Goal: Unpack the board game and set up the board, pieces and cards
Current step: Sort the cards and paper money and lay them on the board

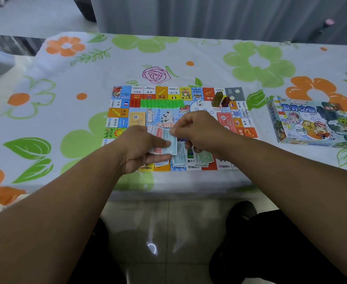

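Board: flat on the flowered tablecloth; "Uncle Wang" printed near the centre, and 700, 2000, 1600, 1000 along the near border.
Left hand: grips a fan of paper bills, thumb pressed on top.
Right hand: thumb and forefinger pinch the top edge of a bill in that fan.
Bill piles: lie on the board's near side; 1 reads 100.
Green houses: a row on the board's far side, red ones at its left end.
Die: on the board, left of 2 upright blocks.
Box: right of the board, apart; title 世界之旅.
Edges: the board's near border sits close to the table edge.
Room: open cloth left of and behind the board.
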Demonstrator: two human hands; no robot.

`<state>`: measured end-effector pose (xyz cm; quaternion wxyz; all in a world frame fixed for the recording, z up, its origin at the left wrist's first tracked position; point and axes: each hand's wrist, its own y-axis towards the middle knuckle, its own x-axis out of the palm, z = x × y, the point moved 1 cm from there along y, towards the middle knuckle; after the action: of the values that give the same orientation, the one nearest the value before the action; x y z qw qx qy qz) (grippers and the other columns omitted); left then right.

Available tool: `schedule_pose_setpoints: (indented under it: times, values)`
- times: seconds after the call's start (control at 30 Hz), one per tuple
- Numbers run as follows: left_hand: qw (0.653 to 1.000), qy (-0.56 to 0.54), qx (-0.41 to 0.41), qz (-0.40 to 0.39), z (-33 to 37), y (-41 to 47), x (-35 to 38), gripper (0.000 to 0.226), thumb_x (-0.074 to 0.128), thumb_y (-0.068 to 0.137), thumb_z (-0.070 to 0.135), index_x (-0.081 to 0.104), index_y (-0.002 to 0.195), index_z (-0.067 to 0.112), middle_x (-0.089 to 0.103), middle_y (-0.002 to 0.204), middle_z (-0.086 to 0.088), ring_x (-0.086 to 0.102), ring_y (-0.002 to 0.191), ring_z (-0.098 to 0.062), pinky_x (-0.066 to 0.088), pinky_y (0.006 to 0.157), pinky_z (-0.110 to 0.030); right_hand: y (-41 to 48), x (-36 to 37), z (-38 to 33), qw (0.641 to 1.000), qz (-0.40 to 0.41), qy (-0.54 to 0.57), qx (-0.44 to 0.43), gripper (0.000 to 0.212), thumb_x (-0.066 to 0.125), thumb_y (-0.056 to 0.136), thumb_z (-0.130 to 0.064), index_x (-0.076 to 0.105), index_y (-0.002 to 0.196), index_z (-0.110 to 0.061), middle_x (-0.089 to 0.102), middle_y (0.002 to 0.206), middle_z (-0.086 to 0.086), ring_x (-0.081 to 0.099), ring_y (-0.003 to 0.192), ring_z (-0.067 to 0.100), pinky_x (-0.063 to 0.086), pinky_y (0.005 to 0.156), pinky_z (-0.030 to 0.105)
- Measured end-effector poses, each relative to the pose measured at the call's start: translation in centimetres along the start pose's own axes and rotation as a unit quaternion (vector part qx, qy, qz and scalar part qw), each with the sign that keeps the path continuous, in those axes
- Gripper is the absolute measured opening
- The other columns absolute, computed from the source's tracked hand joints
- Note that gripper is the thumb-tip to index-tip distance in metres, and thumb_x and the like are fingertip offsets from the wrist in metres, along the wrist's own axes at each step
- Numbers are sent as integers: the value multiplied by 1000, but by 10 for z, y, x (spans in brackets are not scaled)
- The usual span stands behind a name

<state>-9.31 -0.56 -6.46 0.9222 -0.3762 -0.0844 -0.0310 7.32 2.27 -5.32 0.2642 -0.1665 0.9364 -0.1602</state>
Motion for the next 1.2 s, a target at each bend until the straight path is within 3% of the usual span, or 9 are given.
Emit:
schedule_pose_setpoints:
  times: [0.27,0.5,0.6,0.7,0.77,0.83,0.87,1.0,1.2]
  values:
    - [998,12,6,60,-1,4,-11,13,62,91,-6,66,103,-6,76,93,-20,76,84,-27,63,71,-39,6,-11,6,998,17,-19,58,9,72,90,-9,71,92,0,69,77,14,58,50,13,41,46,25]
    - [997,-30,10,71,3,2,-18,33,49,91,-4,59,122,-2,75,89,-17,76,79,-27,63,66,-39,8,-8,15,994,5,-80,81,12,74,89,-12,72,93,0,68,73,13,58,52,15,46,45,24]
    - [997,-32,7,65,3,0,-15,38,44,92,-5,55,128,-1,75,95,-19,76,81,-29,63,68,-40,11,-7,17,992,19,-99,78,13,77,87,-11,72,93,-1,71,87,12,69,73,21,61,64,35]
    - [998,-26,3,55,4,-1,-14,37,44,94,-7,53,130,-3,75,98,-21,76,84,-30,63,68,-41,12,-6,15,991,40,-111,63,12,78,85,-10,71,90,-2,71,92,11,70,86,26,61,79,43]
    - [999,-23,1,49,4,-2,-14,34,47,95,-9,52,128,-5,74,102,-23,76,86,-31,63,67,-41,11,-5,11,994,39,-96,42,12,76,86,-8,71,93,0,70,89,10,67,79,22,58,62,33]
    - [999,-18,3,47,4,-2,-14,33,53,93,-10,53,126,-5,71,109,-23,76,86,-32,63,68,-41,8,-2,4,997,28,-71,23,14,72,90,-11,71,96,2,66,81,6,57,62,14,43,41,18]
    - [999,-15,4,47,4,-2,-15,33,56,92,-11,54,125,-4,70,112,-22,76,85,-32,63,69,-42,7,1,1,998,22,-57,18,17,71,92,-14,70,97,1,65,78,4,53,57,12,39,38,16]
    - [999,-13,8,49,3,-2,-19,33,65,87,-9,61,119,-1,72,112,-18,76,86,-29,63,67,-38,6,15,-10,1000,-11,-7,0,29,66,96,-29,67,101,0,70,88,13,55,52,13,41,45,24]
    - [998,-14,31,44,2,-10,-30,35,68,86,-8,66,118,5,76,106,-12,76,88,-25,62,63,-34,13,31,-23,1000,6,1,-4,15,70,92,-12,69,99,1,62,69,5,54,45,8,42,45,25]
